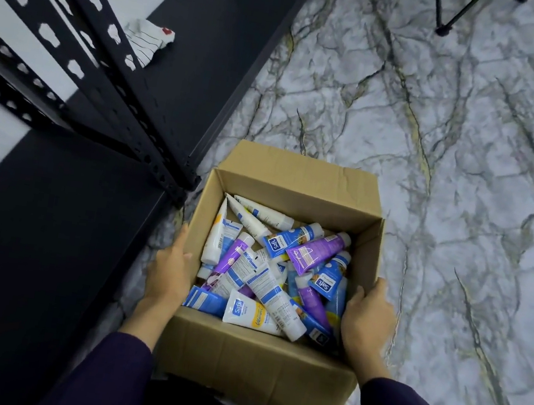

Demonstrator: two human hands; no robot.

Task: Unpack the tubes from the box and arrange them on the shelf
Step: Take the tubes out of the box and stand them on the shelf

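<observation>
An open cardboard box [299, 186] sits low in front of me on the marbled floor, its flaps folded out. Inside lie several tubes in a loose heap: white ones [274, 293], blue ones [291, 239] and purple ones [315, 253]. My left hand [170, 266] grips the box's left wall, thumb over the rim. My right hand [368, 309] grips the right wall the same way. The black metal shelf [79, 84] with perforated uprights stands to the left of the box, its corner post next to the box's far left corner.
A crumpled white cloth with a red spot [149, 40] lies on the dark lower shelf board. A black tripod foot [443, 29] stands on the floor at the top right. Marble-patterned floor [455, 161] spreads to the right of the box.
</observation>
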